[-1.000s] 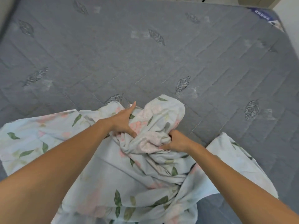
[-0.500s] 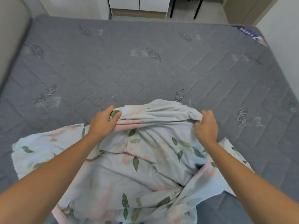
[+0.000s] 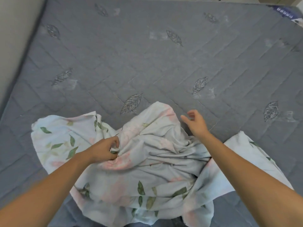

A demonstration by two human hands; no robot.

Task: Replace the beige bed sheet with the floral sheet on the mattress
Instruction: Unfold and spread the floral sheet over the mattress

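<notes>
While the sheet [image 3: 147, 169] lies bunched in a rumpled heap on the near part of the bare grey mattress [image 3: 147, 63], the left hand [image 3: 103, 149] pinches a fold of it, fingers curled into the cloth. The right hand [image 3: 195, 123] hovers above the mattress just beside the sheet's far peak, fingers loose and holding nothing, well apart from the left. The fabric is pale blue-white, printed with green leaves and faded pink blooms, creased toward the middle, its corners spread flat to either side over quilted ticking stitched with leaf motifs.
</notes>
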